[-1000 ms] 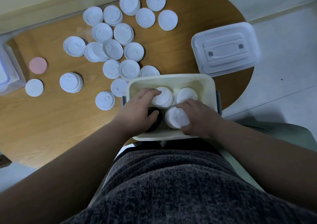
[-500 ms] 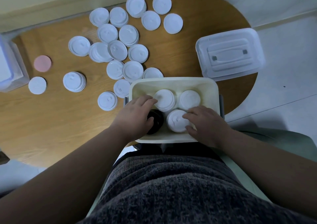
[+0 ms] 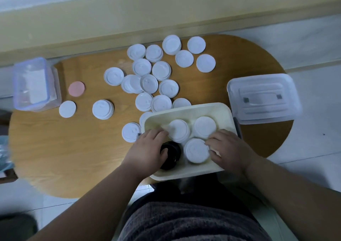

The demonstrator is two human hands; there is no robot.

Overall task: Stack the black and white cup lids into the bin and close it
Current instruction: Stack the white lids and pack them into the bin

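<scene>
A cream bin (image 3: 190, 108) sits at the table's near edge. Inside it are three stacks of white lids (image 3: 179, 130) (image 3: 204, 127) (image 3: 195, 150) and a stack of black lids (image 3: 172, 156) at the near left. My left hand (image 3: 147, 149) lies over the black stack, thumb resting on top, fingers reaching toward the bin's left wall. My right hand (image 3: 228, 148) touches the right edge of the nearest white stack with its fingertips. The clear bin lid (image 3: 262, 98) lies on the table to the right.
Several loose white lids (image 3: 160, 70) and small stacks (image 3: 102, 109) are scattered over the wooden table (image 3: 73, 148) behind and left of the bin. A pink disc (image 3: 76, 89) and a clear box (image 3: 36, 85) sit at the far left.
My right hand's fingers have slid back from the top of the nearest white stack to its right edge. My left hand has drawn off the far white stack and stays on the black lids.
</scene>
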